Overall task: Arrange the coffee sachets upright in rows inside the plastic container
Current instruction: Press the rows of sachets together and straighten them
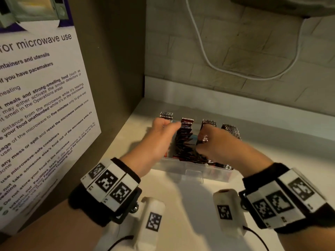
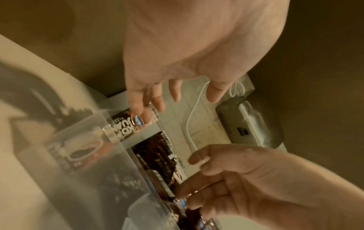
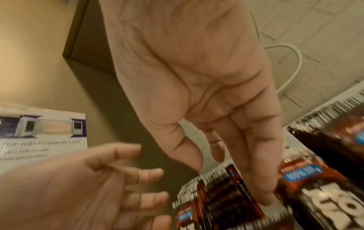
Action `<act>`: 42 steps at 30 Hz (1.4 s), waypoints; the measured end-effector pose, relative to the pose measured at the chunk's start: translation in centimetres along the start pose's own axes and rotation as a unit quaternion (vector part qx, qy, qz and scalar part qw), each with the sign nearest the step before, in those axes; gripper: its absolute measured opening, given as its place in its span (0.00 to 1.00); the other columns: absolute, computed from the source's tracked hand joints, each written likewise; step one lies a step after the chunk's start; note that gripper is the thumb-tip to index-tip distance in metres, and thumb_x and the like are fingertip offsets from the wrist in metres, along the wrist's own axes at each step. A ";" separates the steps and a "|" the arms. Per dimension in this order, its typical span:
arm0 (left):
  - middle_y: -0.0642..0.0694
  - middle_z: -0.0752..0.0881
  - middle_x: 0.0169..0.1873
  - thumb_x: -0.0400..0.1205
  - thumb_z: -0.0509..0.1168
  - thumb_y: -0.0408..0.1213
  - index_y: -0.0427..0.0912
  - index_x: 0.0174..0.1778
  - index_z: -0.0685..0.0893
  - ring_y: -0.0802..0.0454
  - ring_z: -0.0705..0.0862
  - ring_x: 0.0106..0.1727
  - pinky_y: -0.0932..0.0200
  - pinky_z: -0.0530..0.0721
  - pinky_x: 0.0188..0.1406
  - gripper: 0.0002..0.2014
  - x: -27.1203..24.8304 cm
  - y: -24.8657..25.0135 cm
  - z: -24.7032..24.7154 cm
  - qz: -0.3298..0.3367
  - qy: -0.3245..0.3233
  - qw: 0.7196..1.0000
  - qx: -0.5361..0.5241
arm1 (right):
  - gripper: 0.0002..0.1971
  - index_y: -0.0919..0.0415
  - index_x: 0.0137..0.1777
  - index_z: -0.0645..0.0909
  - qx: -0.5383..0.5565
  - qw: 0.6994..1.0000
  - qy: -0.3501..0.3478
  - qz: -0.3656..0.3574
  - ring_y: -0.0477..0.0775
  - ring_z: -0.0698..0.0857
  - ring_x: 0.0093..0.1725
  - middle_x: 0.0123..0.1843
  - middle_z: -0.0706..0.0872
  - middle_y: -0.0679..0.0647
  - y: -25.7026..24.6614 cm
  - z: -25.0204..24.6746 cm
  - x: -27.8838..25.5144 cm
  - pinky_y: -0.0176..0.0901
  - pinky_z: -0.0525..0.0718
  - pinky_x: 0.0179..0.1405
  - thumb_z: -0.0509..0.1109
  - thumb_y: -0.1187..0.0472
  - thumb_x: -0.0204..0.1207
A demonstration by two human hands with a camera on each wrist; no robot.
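Both hands work inside the plastic container point(image 1: 188, 170) on the surface: the left hand point(image 1: 159, 140) spread, fingertips on a sachet top; the right hand point(image 1: 215, 142) spread among the sachets point(image 1: 186, 140). A careless nudge could topple the loosely standing rows.

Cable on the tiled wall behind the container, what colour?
White: the thin cable looping down the tiled wall. Head view shows it best.

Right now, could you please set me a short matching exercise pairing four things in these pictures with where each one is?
Things:
1. coffee sachets
2. plastic container
3. microwave notice
4. white cable

Places:
a. hanging against the tiled back wall
b. standing in rows inside the container
c. on the pale counter, under both hands
d. on the side panel at the left

Pairs: 1-b, 2-c, 3-d, 4-a
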State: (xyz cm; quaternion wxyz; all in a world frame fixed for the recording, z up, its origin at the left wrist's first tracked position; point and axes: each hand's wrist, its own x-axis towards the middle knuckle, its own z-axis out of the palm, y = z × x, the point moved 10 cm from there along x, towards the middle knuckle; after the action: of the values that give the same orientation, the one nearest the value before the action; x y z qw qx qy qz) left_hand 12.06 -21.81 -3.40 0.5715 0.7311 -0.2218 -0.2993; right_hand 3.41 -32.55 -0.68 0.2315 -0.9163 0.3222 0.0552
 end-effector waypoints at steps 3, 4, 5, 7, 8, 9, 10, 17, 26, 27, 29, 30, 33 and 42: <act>0.51 0.73 0.63 0.85 0.47 0.61 0.57 0.65 0.66 0.51 0.73 0.63 0.54 0.71 0.60 0.18 0.2 -0.2 2.1 -0.014 -0.056 0.996 0.062 | 0.16 0.62 0.65 0.70 -0.024 0.999 -0.026 -0.008 0.56 0.78 0.46 0.49 0.79 0.56 0.0 1.8 0.4 0.37 0.71 0.31 0.62 0.61 0.79; 0.50 0.71 0.67 0.85 0.45 0.62 0.56 0.70 0.65 0.53 0.71 0.63 0.55 0.68 0.60 0.22 0.5 -0.3 2.5 -0.015 -0.066 0.995 0.077 | 0.17 0.62 0.66 0.69 -0.025 0.999 -0.029 -0.007 0.57 0.78 0.46 0.49 0.79 0.56 0.0 2.1 0.5 0.39 0.72 0.32 0.62 0.60 0.79; 0.49 0.70 0.70 0.85 0.43 0.63 0.55 0.74 0.63 0.54 0.69 0.63 0.57 0.66 0.60 0.26 0.6 -0.3 3.0 -0.016 -0.075 0.993 0.091 | 0.17 0.62 0.66 0.69 -0.026 0.999 -0.031 -0.006 0.58 0.78 0.45 0.49 0.79 0.56 0.1 2.3 0.7 0.42 0.72 0.32 0.62 0.60 0.79; 0.47 0.68 0.75 0.84 0.41 0.64 0.53 0.78 0.62 0.53 0.68 0.64 0.57 0.63 0.60 0.29 1.0 -0.2 3.7 -0.020 -0.086 0.991 0.104 | 0.17 0.62 0.66 0.68 -0.027 0.999 -0.037 -0.002 0.58 0.78 0.45 0.47 0.80 0.55 0.5 2.6 1.0 0.44 0.72 0.35 0.61 0.59 0.79; 0.45 0.67 0.76 0.84 0.41 0.64 0.53 0.79 0.62 0.51 0.69 0.67 0.57 0.64 0.62 0.30 1.3 -0.2 3.8 -0.022 -0.084 0.991 0.101 | 0.16 0.61 0.66 0.68 -0.022 0.999 -0.039 -0.001 0.57 0.78 0.44 0.45 0.79 0.54 0.6 2.7 1.1 0.44 0.73 0.36 0.61 0.60 0.80; 0.45 0.67 0.77 0.84 0.41 0.64 0.52 0.80 0.61 0.49 0.69 0.72 0.56 0.65 0.65 0.31 1.6 -0.1 4.0 -0.027 -0.083 0.992 0.093 | 0.16 0.61 0.66 0.69 -0.011 0.999 -0.038 0.001 0.56 0.78 0.43 0.42 0.78 0.52 0.7 2.8 1.3 0.44 0.73 0.36 0.61 0.60 0.80; 0.44 0.67 0.78 0.84 0.40 0.65 0.52 0.81 0.60 0.48 0.68 0.76 0.54 0.65 0.71 0.32 1.9 -0.2 4.2 -0.038 -0.085 0.993 0.079 | 0.15 0.62 0.65 0.69 0.009 0.999 -0.035 0.003 0.55 0.77 0.41 0.39 0.76 0.51 0.8 2.8 1.3 0.44 0.73 0.36 0.60 0.62 0.79; 0.43 0.70 0.77 0.80 0.42 0.72 0.54 0.79 0.62 0.41 0.69 0.77 0.38 0.67 0.77 0.36 3.1 -0.7 5.0 -0.087 -0.099 0.991 0.006 | 0.14 0.72 0.58 0.77 0.064 0.998 0.000 0.003 0.60 0.81 0.39 0.39 0.81 0.59 1.3 2.4 1.8 0.47 0.80 0.38 0.61 0.74 0.73; 0.38 0.80 0.64 0.79 0.45 0.72 0.60 0.62 0.67 0.37 0.83 0.61 0.37 0.84 0.59 0.25 4.0 -1.7 5.6 -0.132 -0.107 0.985 -0.032 | 0.31 0.59 0.67 0.66 0.164 0.985 -0.034 0.033 0.52 0.81 0.41 0.44 0.81 0.52 2.8 4.2 2.4 0.43 0.79 0.38 0.74 0.71 0.65; 0.39 0.79 0.64 0.79 0.45 0.73 0.62 0.60 0.66 0.37 0.82 0.63 0.36 0.83 0.62 0.23 4.1 -1.7 5.5 -0.130 -0.103 0.986 -0.027 | 0.33 0.58 0.67 0.66 0.162 0.985 -0.040 0.031 0.54 0.82 0.42 0.46 0.82 0.54 2.8 4.4 2.5 0.46 0.81 0.39 0.74 0.72 0.63; 0.40 0.76 0.69 0.76 0.46 0.75 0.64 0.61 0.65 0.36 0.78 0.68 0.31 0.77 0.66 0.25 4.3 -1.8 5.4 -0.124 -0.097 0.987 -0.032 | 0.39 0.59 0.69 0.65 0.154 0.987 -0.046 0.031 0.57 0.85 0.46 0.49 0.84 0.57 2.9 4.6 2.7 0.50 0.85 0.43 0.78 0.73 0.59; 0.41 0.73 0.73 0.75 0.46 0.76 0.64 0.64 0.65 0.35 0.76 0.71 0.29 0.75 0.67 0.28 4.3 -1.8 5.4 -0.122 -0.094 0.987 -0.039 | 0.41 0.59 0.70 0.65 0.150 0.987 -0.043 0.028 0.58 0.85 0.48 0.51 0.84 0.58 2.9 4.7 2.8 0.51 0.85 0.46 0.81 0.71 0.58; 0.43 0.67 0.80 0.59 0.49 0.82 0.65 0.81 0.56 0.35 0.72 0.76 0.28 0.73 0.69 0.53 4.7 -2.0 5.6 -0.125 -0.097 0.985 -0.062 | 0.40 0.61 0.68 0.66 0.156 0.988 -0.004 0.019 0.53 0.83 0.46 0.48 0.82 0.52 3.0 4.3 3.2 0.42 0.81 0.43 0.85 0.62 0.59; 0.42 0.72 0.78 0.79 0.44 0.73 0.50 0.84 0.60 0.44 0.74 0.76 0.41 0.67 0.78 0.41 4.9 -1.5 4.5 -0.112 -0.071 0.989 -0.070 | 0.09 0.62 0.45 0.81 0.127 0.983 0.129 -0.007 0.58 0.86 0.41 0.35 0.85 0.54 2.3 2.5 3.9 0.46 0.82 0.38 0.74 0.56 0.74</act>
State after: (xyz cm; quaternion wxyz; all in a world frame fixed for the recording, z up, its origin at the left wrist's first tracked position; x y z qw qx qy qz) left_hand 12.45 -27.88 -6.49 0.5670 0.6868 -0.1572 -0.4268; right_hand 5.20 -35.21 -4.79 0.3029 -0.8811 0.3473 -0.1062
